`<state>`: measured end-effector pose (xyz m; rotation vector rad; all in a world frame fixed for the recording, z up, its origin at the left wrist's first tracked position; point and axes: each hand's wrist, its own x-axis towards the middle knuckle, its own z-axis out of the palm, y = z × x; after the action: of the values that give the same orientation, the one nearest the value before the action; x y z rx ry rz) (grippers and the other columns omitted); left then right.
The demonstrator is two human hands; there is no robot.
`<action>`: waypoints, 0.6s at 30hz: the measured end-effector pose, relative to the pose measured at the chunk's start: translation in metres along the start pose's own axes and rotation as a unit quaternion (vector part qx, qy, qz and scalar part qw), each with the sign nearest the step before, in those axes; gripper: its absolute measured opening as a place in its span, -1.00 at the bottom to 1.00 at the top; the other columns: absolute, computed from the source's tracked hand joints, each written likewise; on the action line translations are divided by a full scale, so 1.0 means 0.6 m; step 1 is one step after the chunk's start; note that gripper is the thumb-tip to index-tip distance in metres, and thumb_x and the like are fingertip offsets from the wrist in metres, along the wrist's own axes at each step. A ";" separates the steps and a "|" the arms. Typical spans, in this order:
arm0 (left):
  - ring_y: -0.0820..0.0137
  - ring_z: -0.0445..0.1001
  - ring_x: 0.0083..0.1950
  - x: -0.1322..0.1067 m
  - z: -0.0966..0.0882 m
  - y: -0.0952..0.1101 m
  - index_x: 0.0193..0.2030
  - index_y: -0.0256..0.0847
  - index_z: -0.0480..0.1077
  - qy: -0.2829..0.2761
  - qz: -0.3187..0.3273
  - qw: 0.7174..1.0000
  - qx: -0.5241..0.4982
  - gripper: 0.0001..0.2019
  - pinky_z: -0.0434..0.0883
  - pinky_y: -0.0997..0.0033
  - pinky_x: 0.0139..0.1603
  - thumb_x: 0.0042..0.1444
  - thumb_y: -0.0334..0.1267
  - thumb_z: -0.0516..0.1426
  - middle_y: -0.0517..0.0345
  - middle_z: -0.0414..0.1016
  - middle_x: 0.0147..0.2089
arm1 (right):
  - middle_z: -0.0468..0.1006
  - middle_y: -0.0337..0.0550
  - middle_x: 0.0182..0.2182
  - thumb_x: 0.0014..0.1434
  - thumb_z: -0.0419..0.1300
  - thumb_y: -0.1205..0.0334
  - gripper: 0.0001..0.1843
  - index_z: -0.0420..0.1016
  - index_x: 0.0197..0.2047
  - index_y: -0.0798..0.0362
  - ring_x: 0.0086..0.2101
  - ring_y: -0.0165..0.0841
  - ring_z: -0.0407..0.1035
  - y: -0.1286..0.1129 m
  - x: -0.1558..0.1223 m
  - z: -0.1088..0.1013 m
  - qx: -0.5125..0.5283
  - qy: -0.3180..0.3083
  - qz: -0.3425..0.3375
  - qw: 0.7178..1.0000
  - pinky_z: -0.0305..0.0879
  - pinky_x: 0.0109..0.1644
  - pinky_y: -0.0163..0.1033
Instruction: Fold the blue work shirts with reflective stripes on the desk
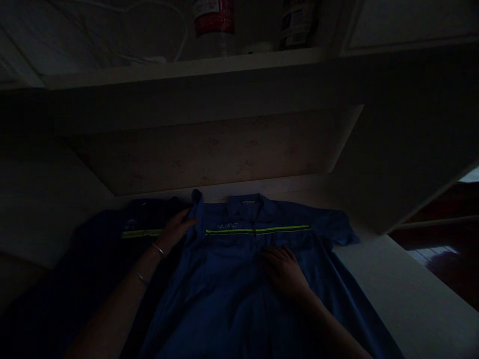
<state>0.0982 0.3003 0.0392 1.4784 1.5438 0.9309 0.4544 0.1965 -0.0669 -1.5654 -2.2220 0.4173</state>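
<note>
A blue short-sleeved work shirt lies spread out, collar away from me, with a yellow-green stripe and white lettering across its chest. My left hand, with bangles on its wrist, grips the shirt's left-side sleeve, which stands raised. Its thumb shows in front of the cloth, while the other fingertips are partly hidden. Resting on the shirt front just below the stripe is my right hand, its fingers loosely laid on the fabric near the button line. A darker navy garment with a similar stripe lies to the left, partly under my left arm.
The light surface extends to the right, ending at an edge. A shelf overhangs the back, bearing a red-labelled bottle, a dark bottle and a white cable. Panels stand on both sides. The light is very dim.
</note>
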 end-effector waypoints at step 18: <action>0.16 0.13 0.41 0.005 0.193 -0.113 0.32 -0.07 0.23 -0.017 0.151 0.868 0.473 -0.41 -0.05 -0.10 0.41 0.29 0.11 -0.22 0.08 0.18 0.41 | 0.52 0.19 0.02 0.30 -0.15 -0.06 -0.38 0.41 0.14 0.21 -0.06 -0.15 0.47 0.242 0.020 -0.164 -0.034 0.224 0.404 0.886 0.43 -0.09 -0.14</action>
<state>0.1749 0.2986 -0.0713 2.4508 1.8806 0.2482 0.6175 0.2576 -0.0443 -2.3021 -1.1811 0.1583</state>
